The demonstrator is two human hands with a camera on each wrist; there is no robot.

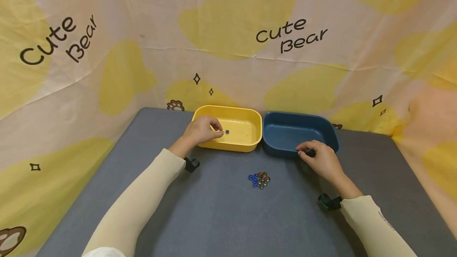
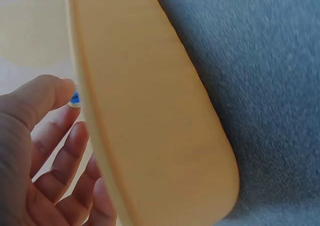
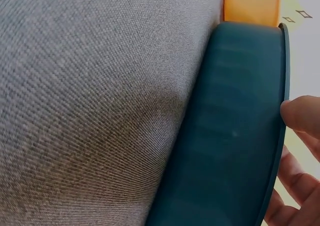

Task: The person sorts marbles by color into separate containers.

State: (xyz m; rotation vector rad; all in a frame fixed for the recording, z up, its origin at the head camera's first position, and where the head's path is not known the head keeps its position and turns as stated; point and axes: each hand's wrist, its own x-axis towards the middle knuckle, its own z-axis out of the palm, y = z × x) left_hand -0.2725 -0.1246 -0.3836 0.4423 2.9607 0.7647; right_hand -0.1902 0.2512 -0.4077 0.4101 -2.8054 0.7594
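My left hand (image 1: pixel 202 130) is over the left side of a yellow bin (image 1: pixel 255 148). In the left wrist view its thumb and index finger pinch a small blue glass marble (image 2: pixel 75 97) just beyond the bin's rim. A blue marble (image 1: pixel 227 132) also shows against the bin's inside in the head view, close to the fingertips. My right hand (image 1: pixel 321 160) reaches over the front rim of a dark blue bin (image 1: pixel 285 152). Its thumb (image 3: pixel 299 115) is at the rim, with the other fingers bent beyond it. The rim hides what may lie between those fingertips.
A cluster of marbles (image 1: pixel 260 180), blue at left and reddish-brown or clear at right, lies on the grey tabletop (image 1: pixel 214 209) before the bins. Both bins stand side by side near the back edge. A patterned cloth (image 1: pixel 228 50) hangs behind them.
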